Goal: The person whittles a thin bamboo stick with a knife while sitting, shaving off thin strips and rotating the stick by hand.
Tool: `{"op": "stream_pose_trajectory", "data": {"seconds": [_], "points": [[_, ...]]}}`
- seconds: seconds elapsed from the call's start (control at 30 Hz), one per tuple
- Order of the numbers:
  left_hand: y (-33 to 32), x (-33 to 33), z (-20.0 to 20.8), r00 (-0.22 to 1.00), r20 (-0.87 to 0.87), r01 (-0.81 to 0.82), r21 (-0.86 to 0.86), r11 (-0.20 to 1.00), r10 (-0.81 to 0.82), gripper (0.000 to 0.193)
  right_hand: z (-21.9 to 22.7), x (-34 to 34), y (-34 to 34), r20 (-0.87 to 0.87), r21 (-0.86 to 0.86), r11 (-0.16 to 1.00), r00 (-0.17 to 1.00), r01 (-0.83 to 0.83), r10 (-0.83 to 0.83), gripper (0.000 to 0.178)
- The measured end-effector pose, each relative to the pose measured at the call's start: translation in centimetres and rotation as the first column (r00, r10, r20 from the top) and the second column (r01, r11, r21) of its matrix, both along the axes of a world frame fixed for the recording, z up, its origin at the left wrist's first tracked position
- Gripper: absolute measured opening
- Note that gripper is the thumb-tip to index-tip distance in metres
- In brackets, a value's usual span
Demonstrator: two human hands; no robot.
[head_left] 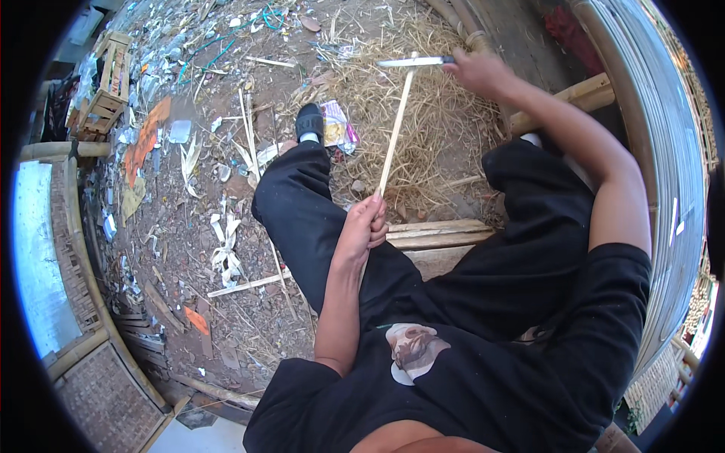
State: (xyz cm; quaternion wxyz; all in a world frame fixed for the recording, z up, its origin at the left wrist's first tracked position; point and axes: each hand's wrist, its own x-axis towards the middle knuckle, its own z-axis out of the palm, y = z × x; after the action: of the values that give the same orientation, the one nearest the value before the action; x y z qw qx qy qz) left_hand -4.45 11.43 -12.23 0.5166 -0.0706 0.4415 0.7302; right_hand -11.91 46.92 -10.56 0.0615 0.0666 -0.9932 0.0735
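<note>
My left hand (365, 228) is closed round the lower part of a thin pale bamboo strip (396, 132), just above my lap. The strip slants up and away from me over the ground. Out at arm's length, my right hand (478, 73) grips the dark handle of a knife (414, 62). Its long, light blade points left and lies across the strip close to the far end. Whether the edge bites into the strip is too small to tell.
Straw-like shavings (430, 121) cover the ground between my feet. Nearby lie a crumpled wrapper (339, 127) and a long loose strip (249, 285). A wooden crate (106, 87) stands at far left. Bamboo beams and a curved pale panel (668, 189) border the right side.
</note>
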Motion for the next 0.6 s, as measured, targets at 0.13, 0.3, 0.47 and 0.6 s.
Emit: {"op": "stream_pose_trajectory", "data": {"seconds": [0.13, 0.3, 0.47, 0.6], "points": [[-0.5, -0.4, -0.2, 1.0, -0.013, -0.016, 0.017, 1.0, 0.017, 0.031, 1.7, 0.0, -3.2, 0.241, 0.014, 0.974, 0.945, 0.225, -0.221, 0.04], [0.1, -0.4, 0.1, 1.0, -0.021, -0.017, -0.003, 1.0, 0.017, 0.031, -0.9, 0.8, -1.5, 0.262, -0.085, 0.996, 0.965, 0.029, -0.006, 0.039], [-0.3, -0.9, -0.1, 1.0, -0.01, -0.028, 0.015, 0.999, 0.028, 0.03, 2.0, -1.6, -1.2, 0.184, 0.127, 0.959, 0.943, 0.255, -0.276, 0.032], [-0.4, -0.5, -0.4, 0.998, 0.006, -0.058, -0.017, 0.998, 0.058, 0.03, 2.1, 0.6, -4.9, 0.458, -0.087, 0.996, 0.889, 0.02, 0.022, 0.035]]}}
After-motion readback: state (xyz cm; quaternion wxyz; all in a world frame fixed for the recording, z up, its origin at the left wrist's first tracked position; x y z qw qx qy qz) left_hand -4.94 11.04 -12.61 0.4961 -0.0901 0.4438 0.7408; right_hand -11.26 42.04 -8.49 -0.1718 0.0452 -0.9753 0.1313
